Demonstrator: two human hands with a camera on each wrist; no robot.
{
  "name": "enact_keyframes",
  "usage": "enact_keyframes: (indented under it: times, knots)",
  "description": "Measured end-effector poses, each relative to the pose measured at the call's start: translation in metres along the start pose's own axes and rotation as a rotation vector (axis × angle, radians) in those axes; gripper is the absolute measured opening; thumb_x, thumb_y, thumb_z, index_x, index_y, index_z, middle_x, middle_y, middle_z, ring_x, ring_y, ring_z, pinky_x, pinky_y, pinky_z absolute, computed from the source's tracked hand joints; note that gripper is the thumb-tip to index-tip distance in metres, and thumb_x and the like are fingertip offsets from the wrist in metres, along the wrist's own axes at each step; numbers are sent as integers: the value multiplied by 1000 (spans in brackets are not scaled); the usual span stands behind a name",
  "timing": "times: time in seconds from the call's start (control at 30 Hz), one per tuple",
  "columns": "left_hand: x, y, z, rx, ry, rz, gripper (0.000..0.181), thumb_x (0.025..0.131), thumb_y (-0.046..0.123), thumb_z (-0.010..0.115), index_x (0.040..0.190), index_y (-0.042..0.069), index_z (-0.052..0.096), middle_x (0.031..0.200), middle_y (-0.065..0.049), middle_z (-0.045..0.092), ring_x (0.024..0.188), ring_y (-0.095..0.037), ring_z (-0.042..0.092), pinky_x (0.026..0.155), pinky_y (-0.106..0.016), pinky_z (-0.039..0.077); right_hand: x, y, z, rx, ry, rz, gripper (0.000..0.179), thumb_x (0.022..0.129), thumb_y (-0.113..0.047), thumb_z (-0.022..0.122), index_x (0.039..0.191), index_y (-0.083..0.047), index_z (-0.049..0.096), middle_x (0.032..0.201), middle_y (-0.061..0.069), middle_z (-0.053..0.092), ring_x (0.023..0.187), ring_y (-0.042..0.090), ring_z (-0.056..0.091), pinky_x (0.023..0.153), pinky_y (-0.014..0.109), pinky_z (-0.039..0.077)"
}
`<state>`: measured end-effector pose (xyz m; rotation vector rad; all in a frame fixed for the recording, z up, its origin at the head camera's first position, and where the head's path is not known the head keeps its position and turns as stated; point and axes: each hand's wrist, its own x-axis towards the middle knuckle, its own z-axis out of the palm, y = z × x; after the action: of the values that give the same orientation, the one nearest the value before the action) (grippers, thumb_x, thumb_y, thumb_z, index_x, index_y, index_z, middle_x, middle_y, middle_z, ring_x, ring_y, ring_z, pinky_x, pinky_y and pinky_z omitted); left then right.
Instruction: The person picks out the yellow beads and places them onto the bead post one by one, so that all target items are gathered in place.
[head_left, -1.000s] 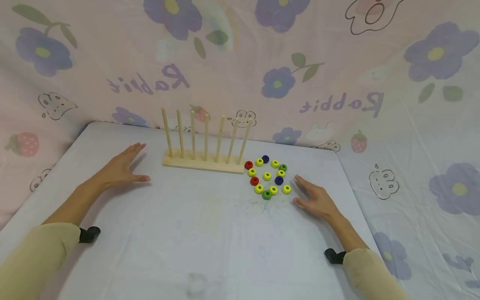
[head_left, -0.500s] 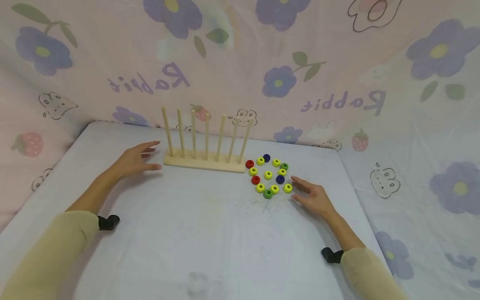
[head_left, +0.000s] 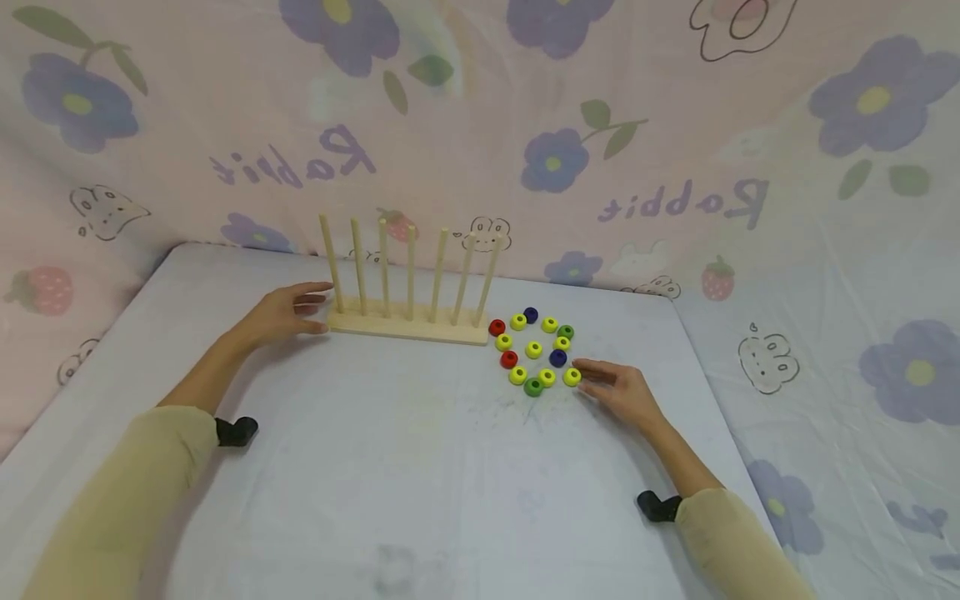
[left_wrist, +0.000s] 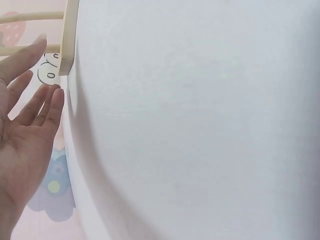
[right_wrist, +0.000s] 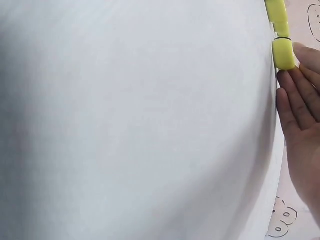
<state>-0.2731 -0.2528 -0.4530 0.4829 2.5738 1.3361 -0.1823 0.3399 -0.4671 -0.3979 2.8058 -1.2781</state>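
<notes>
Left hand (head_left: 281, 315) spread, empty, near peg rack (head_left: 411, 327) by back edge of desk (head_left: 337, 492). Rightmost yellow bead (head_left: 572, 377), toward right edge, bracketed by extended right hand (head_left: 626, 396), no grip evident; sides should be pinched.

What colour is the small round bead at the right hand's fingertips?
Bright yellow. The right wrist view shows that small round bead best.

On the patterned cloth (head_left: 480, 117) behind the white surface (head_left: 337, 500), one word reads twice, in purple, mirror-reversed letters. The left "Rabbit" (head_left: 285, 171) stands above the far edge, toward the far left corner; the right "Rabbit" (head_left: 684, 206) stands above the far right corner. Each has its R rightmost.
</notes>
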Motion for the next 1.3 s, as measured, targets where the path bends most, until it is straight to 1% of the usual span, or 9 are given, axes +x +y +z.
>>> enact_keyframes:
  times: [0.17, 0.33, 0.6, 0.7, 0.87, 0.97, 1.13, 1.17, 1.3]
  knots:
    - [8, 4, 4, -13, -12, -2, 80, 83, 7, 80, 149, -5, 37, 147, -30, 43, 134, -47, 42, 110, -53, 39, 2, 1, 4, -37, -4, 43, 40, 89, -17, 76, 127, -10, 68, 125, 6, 69, 118, 26, 63, 100, 42, 52]
    - [12, 6, 8, -26, -19, -12, 78, 83, 5, 80, 147, -8, 38, 146, -31, 42, 134, -47, 43, 109, -47, 41, 5, 4, 8, -4, -9, 93, 43, 88, -24, 77, 128, -13, 68, 126, 5, 68, 119, 24, 62, 101, 43, 51]
    - [17, -1, 11, 40, -17, -54, 76, 84, 8, 80, 145, -11, 39, 143, -33, 46, 131, -46, 46, 112, -51, 39, 5, 3, 13, -23, 24, 124, 39, 88, -23, 78, 126, -15, 70, 124, 6, 69, 115, 25, 63, 101, 47, 51]
    - [17, -3, 13, 52, -9, -75, 76, 84, 9, 80, 145, -11, 39, 143, -32, 45, 131, -46, 46, 112, -52, 38, 6, 2, 15, -16, 41, 132, 36, 88, -22, 78, 123, -16, 72, 122, 5, 70, 112, 22, 64, 99, 42, 52]
    - [15, -3, 12, 69, 4, -97, 74, 84, 10, 80, 144, -11, 41, 143, -32, 45, 129, -46, 47, 112, -53, 38, 7, 2, 16, -10, 33, 142, 36, 88, -25, 78, 122, -16, 72, 117, 4, 72, 105, 19, 66, 90, 29, 55]
    - [16, -3, 11, 91, -3, -92, 73, 84, 11, 80, 143, -10, 42, 143, -31, 46, 129, -46, 48, 111, -53, 38, 8, 1, 14, 3, 18, 163, 36, 88, -26, 78, 122, -16, 72, 117, 3, 72, 107, 20, 65, 92, 31, 54]
    - [21, 0, 10, 92, -35, -88, 71, 85, 9, 79, 143, -10, 43, 145, -32, 43, 130, -46, 47, 111, -52, 39, 12, -1, 5, -10, -12, 168, 37, 88, -26, 77, 123, -15, 72, 122, 5, 70, 115, 24, 62, 99, 44, 51]
    - [22, 0, 10, 87, -41, -90, 71, 85, 8, 79, 143, -10, 43, 145, -32, 43, 130, -46, 47, 111, -52, 39, 13, -2, 3, -19, -14, 166, 37, 88, -26, 77, 123, -15, 72, 121, 5, 70, 114, 25, 62, 97, 44, 52]
    - [24, 1, 9, 68, -50, -101, 71, 84, 6, 78, 143, -11, 41, 145, -33, 42, 131, -46, 46, 111, -51, 40, 18, -3, -4, -56, -3, 151, 34, 88, -23, 77, 121, -15, 73, 116, 6, 72, 104, 23, 66, 84, 33, 57]
